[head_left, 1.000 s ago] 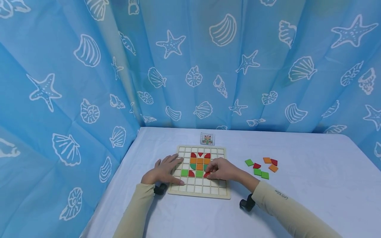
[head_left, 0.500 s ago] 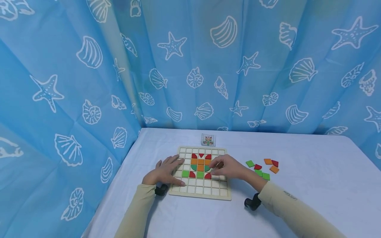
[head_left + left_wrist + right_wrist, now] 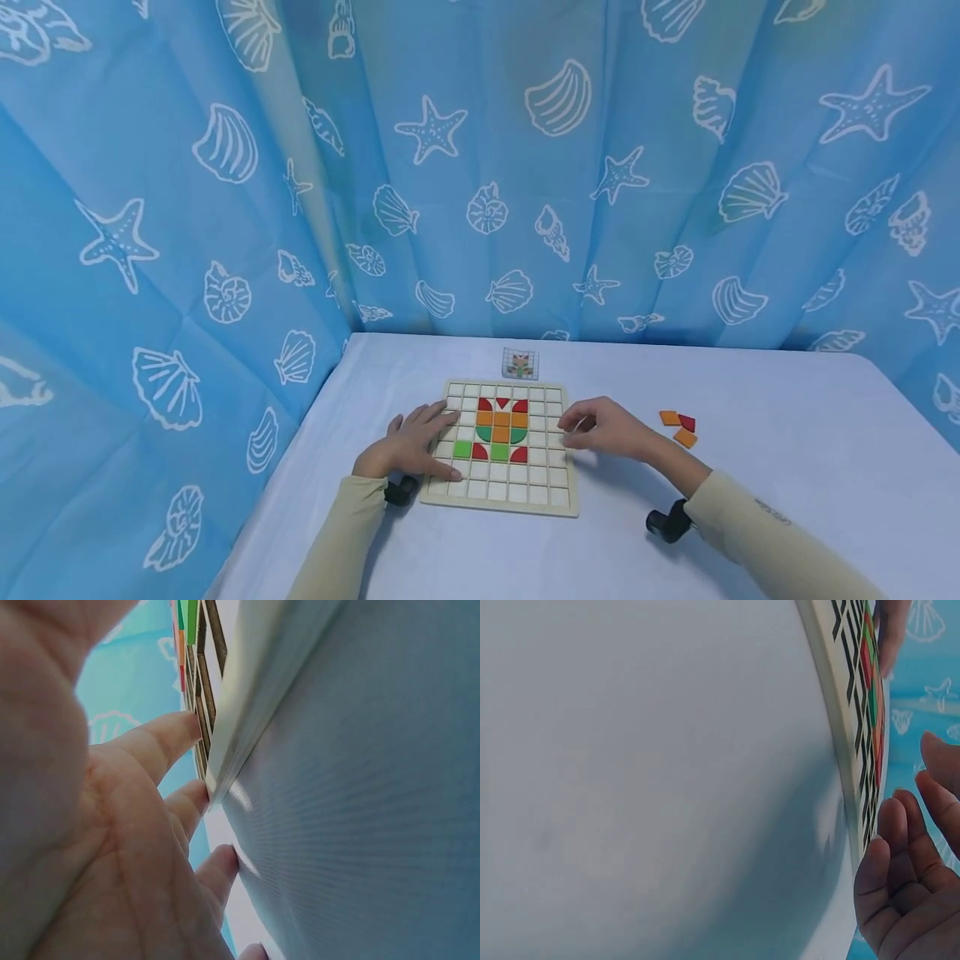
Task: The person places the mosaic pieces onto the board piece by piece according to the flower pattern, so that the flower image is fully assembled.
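Observation:
A pale wooden grid board (image 3: 501, 507) lies on the table, its squares framed by raised lines. Orange, red and green tiles fill its middle, including an orange square (image 3: 501, 433) and a red curved-edge tile (image 3: 519, 455) at the pattern's lower right. My left hand (image 3: 408, 442) is spread over the board's left edge, fingertips and thumb resting on it. Over the board's right edge is my right hand (image 3: 600, 429), loosely bent; in the right wrist view its thumb (image 3: 941, 761) stands apart from the fingers and nothing shows between them.
Behind the board lies a small card (image 3: 521, 364) printed with a tile pattern. To the right are loose tiles: two orange squares (image 3: 685, 437) and a red piece (image 3: 686, 422). My right hand and forearm cover where green tiles lay. A blue seashell curtain (image 3: 480, 167) borders the table.
My right hand has let go of the red curved-edge tile, which stays on the board, and moved right to the board's edge. The left hand stays put.

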`<state>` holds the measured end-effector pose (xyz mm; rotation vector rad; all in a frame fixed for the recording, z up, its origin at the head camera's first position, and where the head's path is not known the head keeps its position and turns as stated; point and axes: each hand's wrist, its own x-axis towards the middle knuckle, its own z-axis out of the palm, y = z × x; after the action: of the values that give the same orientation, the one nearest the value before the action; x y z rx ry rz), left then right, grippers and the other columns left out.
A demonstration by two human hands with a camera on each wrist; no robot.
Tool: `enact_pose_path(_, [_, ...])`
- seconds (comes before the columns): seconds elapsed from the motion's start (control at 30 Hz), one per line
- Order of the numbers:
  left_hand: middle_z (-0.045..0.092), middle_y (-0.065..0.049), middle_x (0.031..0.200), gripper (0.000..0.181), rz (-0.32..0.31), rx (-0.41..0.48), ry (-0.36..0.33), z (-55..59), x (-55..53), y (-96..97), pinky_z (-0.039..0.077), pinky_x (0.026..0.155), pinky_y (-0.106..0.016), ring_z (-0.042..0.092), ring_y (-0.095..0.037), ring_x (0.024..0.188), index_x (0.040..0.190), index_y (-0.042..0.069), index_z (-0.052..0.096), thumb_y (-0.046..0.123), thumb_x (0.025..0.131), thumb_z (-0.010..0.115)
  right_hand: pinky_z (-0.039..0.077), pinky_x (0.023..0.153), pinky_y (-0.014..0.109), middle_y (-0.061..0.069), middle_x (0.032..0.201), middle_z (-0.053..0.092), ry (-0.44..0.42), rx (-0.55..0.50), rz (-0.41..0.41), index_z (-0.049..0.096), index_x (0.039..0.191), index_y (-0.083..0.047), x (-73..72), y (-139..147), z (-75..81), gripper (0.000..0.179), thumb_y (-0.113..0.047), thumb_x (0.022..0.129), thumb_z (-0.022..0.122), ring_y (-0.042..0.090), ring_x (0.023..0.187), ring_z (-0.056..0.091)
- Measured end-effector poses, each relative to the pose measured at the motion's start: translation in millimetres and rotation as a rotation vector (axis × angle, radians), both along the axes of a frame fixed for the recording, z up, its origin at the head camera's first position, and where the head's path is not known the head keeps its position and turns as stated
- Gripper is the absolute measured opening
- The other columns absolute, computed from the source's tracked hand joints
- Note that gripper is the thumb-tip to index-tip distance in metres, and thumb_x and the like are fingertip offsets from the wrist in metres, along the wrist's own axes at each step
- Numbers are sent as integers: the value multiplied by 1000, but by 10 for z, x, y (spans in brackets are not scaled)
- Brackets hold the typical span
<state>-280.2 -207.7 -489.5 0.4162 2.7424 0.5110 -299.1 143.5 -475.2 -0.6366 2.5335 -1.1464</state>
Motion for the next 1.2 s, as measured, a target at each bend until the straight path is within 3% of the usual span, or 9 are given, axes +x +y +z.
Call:
enact_pose_path(0.23, [20, -3, 165, 103, 10, 7, 4, -12, 12, -2, 9, 119, -67, 15, -34, 151, 155, 27, 33, 59, 70, 82, 53, 72, 26, 2, 102, 70, 14, 37, -92, 73, 109, -12, -20, 193, -19, 25, -21, 86, 77, 18, 87, 60])
enact_pose_path(0.43, [20, -3, 166, 104, 13, 3, -5, 16, 25, 8, 9, 119, -66, 15, -34, 152, 155, 27, 32, 59, 70, 82, 54, 84, 31, 5, 104, 71, 53, 53, -119, 72, 112, -8, -48, 355, 54, 28, -21, 88, 75, 18, 93, 61])
enact_pose_path(0.63, [20, -3, 166, 104, 19, 0, 0, 37, 24, 21, 8, 119, -67, 14, -35, 152, 155, 27, 32, 59, 69, 82, 54, 85, 34, 5, 105, 70, 70, 74, -167, 71, 112, -7, -104, 492, 96, 28, -22, 88, 74, 20, 97, 60])
enact_pose_path(1.2, [19, -3, 166, 104, 30, -13, -12, 14, 2, 38, 9, 119, -66, 16, -32, 152, 155, 28, 32, 59, 70, 82, 59, 83, 36, 10, 114, 67, 26, 125, -267, 70, 114, -9, -146, 816, -77, 32, -22, 86, 77, 26, 105, 58])
